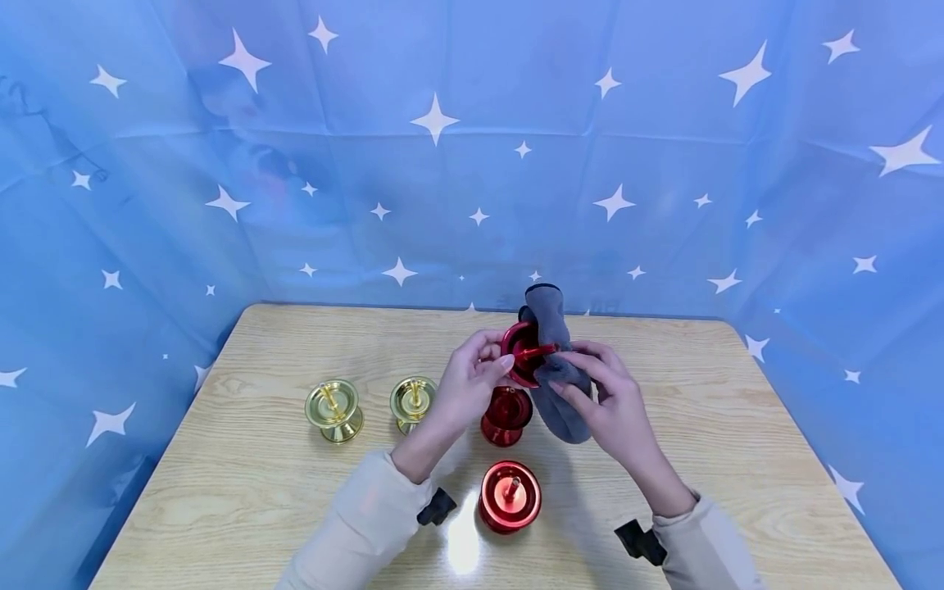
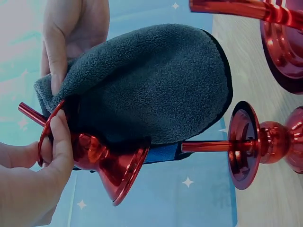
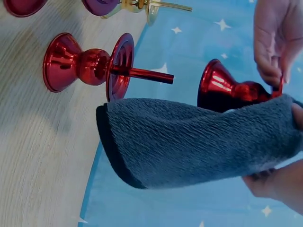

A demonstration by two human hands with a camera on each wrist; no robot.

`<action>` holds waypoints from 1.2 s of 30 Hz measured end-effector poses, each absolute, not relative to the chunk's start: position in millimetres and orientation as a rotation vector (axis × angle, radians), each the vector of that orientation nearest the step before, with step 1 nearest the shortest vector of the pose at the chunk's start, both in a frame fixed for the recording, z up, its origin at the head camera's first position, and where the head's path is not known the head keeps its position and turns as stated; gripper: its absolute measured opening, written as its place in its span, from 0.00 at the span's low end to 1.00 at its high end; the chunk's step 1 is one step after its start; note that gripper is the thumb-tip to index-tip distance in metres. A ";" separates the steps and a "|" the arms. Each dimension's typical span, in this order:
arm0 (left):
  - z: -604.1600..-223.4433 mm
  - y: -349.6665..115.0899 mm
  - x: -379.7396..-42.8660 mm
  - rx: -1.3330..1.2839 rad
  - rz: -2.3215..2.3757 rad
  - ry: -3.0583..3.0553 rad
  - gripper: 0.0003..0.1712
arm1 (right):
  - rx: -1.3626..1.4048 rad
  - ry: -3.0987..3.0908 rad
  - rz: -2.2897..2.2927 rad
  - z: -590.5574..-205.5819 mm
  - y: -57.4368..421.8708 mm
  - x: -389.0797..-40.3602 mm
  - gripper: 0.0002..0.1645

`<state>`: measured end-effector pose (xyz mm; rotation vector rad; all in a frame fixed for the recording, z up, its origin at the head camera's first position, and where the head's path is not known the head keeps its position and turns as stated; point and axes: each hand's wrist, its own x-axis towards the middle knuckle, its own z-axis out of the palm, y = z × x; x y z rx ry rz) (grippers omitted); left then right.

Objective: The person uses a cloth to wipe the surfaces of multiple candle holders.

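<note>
My left hand (image 1: 468, 381) pinches the dish rim of a shiny red metal candle holder (image 2: 118, 172) and holds it raised over the table's back part. The holder is tilted, its flared foot pointing away from me and its thin stem (image 1: 537, 351) toward my right hand. A grey fleecy cloth (image 1: 564, 414) with dark edging hangs from my right hand (image 1: 612, 401), whose thumb and fingers grip it close by the stem. In the left wrist view the cloth spreads behind the holder and overlaps the dish edge.
On the wooden table (image 1: 737, 442), a red candle holder (image 1: 506, 422) stands just below the raised one, and another (image 1: 509, 500) nearer me. Two gold holders (image 1: 334, 414) stand to the left, one partly behind my left wrist. A blue star-patterned curtain (image 1: 516, 180) surrounds the table.
</note>
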<state>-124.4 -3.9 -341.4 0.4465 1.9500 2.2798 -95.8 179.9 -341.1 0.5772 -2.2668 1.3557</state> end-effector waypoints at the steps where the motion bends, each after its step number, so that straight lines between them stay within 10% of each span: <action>1: -341.9 -4.0 -124.2 0.453 2.270 1.967 0.15 | 0.556 -2.281 1.344 -341.4 179.8 -95.6 0.18; 36: -340.7 -17.7 -135.0 0.756 1.936 2.045 0.19 | 0.612 -2.373 1.043 -338.8 180.1 -109.2 0.20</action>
